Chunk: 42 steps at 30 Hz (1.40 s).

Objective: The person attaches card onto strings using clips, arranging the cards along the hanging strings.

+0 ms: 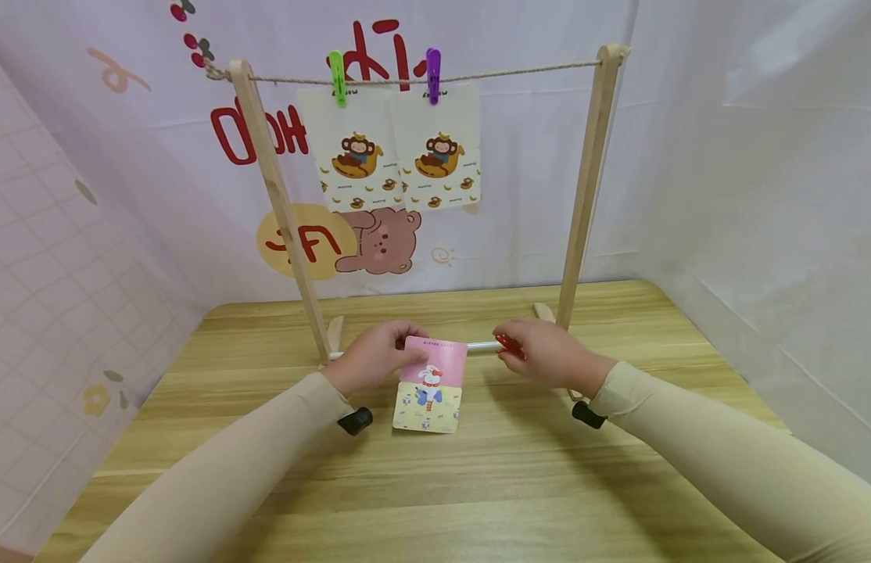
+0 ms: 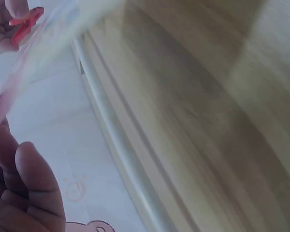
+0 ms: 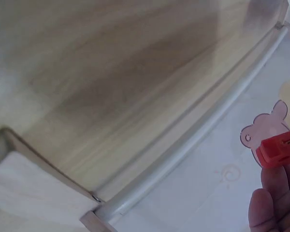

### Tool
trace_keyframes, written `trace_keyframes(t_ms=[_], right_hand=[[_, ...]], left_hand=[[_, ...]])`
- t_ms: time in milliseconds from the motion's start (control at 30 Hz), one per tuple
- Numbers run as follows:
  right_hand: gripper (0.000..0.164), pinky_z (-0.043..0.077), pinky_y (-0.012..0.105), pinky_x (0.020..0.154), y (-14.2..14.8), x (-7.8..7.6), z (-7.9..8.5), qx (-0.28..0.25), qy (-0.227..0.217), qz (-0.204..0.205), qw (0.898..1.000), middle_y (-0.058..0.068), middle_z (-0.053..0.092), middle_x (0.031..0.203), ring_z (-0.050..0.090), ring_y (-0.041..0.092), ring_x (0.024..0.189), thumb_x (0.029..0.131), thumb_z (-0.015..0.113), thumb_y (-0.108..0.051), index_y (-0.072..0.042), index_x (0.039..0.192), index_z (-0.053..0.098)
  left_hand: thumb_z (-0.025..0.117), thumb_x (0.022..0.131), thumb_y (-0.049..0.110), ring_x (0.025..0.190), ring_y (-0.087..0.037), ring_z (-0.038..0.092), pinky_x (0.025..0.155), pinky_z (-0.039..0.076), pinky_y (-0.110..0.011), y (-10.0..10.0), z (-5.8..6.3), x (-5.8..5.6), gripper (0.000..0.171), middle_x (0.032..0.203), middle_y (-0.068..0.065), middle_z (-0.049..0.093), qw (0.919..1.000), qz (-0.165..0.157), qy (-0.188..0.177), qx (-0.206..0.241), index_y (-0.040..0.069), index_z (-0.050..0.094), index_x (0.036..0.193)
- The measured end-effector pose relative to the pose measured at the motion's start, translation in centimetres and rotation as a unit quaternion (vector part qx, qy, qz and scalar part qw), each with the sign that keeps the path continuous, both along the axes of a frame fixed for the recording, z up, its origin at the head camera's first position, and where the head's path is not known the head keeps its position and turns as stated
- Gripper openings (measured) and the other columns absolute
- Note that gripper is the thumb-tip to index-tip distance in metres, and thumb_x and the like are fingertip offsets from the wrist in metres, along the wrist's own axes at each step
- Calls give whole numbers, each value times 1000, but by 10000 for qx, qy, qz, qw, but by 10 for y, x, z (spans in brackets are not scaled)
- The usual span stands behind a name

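Observation:
In the head view my left hand (image 1: 379,356) pinches a pink and yellow card (image 1: 428,410) with a white rabbit printed on it, by its upper left edge. The card hangs above the table and appears edge-on in the left wrist view. To its right, my right hand (image 1: 551,352) holds a red clothespin (image 3: 280,150) between thumb and fingers, its tip pointing toward the card. Above both hands, two monkey cards (image 1: 354,156) hang side by side from a rope (image 1: 527,72), one under a green clothespin (image 1: 338,78), the other under a purple clothespin (image 1: 433,76).
Two wooden posts (image 1: 583,188) hold up the rope, joined low down by a white bar (image 1: 483,346). Black-tipped feet (image 1: 355,421) stick out toward me on the wooden table (image 1: 435,500). Printed cloth (image 1: 520,219) hangs behind.

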State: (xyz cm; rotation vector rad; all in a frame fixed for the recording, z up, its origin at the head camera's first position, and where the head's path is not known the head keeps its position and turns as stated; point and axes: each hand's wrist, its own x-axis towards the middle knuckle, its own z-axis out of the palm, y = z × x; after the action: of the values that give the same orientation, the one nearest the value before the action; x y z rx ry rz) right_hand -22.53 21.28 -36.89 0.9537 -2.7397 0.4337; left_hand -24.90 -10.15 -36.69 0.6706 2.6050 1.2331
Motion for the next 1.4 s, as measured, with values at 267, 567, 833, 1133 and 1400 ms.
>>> trace_keyframes(t_ms=[267, 567, 833, 1133, 1400], right_hand=[[19, 55, 38, 75, 1, 1, 13, -355, 434, -7, 9984, 2, 67, 88, 63, 19, 82, 94, 75, -11, -4, 110, 69], [23, 60, 46, 86, 4, 2, 29, -557, 324, -180, 9978, 8, 72, 99, 72, 26, 96, 94, 75, -8, 0, 114, 66], [20, 60, 47, 87, 6, -2, 42, -636, 399, -299, 9967, 11, 73, 103, 71, 31, 98, 95, 73, -6, 0, 113, 65], [17, 61, 47, 84, 7, -3, 60, -803, 606, -347, 9943, 13, 73, 103, 72, 32, 97, 96, 72, -5, 0, 111, 66], [15, 60, 47, 84, 5, -4, 73, -876, 904, -351, 9914, 13, 74, 102, 72, 31, 95, 96, 72, -6, -1, 109, 67]], left_hand=[[75, 100, 27, 82, -16, 58, 69, 49, -27, 13, 15, -2, 15, 94, -2, 68, 9996, -4, 263, -39, 15, 74, 108], [74, 100, 24, 81, -16, 61, 68, 49, -27, 24, 32, -7, 15, 95, -3, 73, 9972, 177, 591, 417, 12, 76, 108], [74, 101, 27, 78, -16, 59, 68, 49, -30, 32, 43, -13, 12, 97, 0, 73, 9911, 334, 1216, 425, 15, 77, 103], [75, 100, 26, 87, -20, 60, 74, 51, -33, 40, 55, -20, 12, 103, -1, 68, 9854, 513, 1542, 508, 15, 78, 101], [70, 103, 24, 96, -20, 61, 81, 52, -35, 48, 68, -23, 19, 116, -3, 70, 9800, 529, 1872, 421, 12, 80, 114]])
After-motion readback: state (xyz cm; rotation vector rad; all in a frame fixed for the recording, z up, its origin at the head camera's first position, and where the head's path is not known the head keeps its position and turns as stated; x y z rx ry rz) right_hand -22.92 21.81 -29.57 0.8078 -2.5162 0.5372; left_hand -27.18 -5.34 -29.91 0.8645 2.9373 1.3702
